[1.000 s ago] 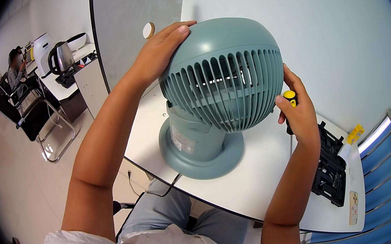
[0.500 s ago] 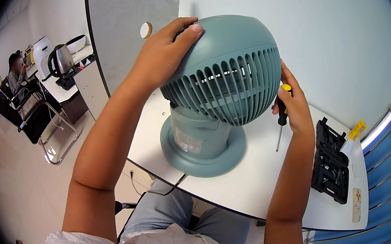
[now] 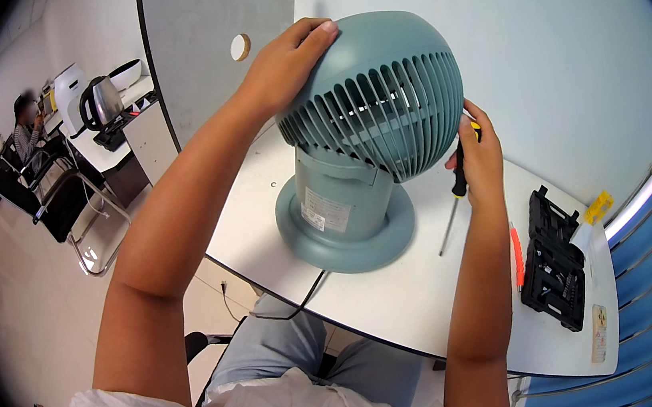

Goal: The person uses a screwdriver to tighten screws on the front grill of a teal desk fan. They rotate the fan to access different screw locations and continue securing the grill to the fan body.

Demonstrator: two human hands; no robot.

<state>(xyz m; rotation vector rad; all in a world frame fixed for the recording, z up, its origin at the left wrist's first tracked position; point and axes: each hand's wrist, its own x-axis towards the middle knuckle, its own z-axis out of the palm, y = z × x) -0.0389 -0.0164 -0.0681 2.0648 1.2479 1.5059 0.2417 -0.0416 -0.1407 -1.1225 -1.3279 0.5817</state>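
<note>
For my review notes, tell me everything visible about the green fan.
The fan is muted grey-green and looks like matte plastic. Its rounded head, with a smooth cap above curved slats, sits tilted on a short, thick stem bearing a pale label. The round, flared base stands on the white table; a dark cord runs from it over the near edge. The left hand rests on the head's upper left; the right hand, holding a screwdriver, is at its right edge, contact unclear.
</note>
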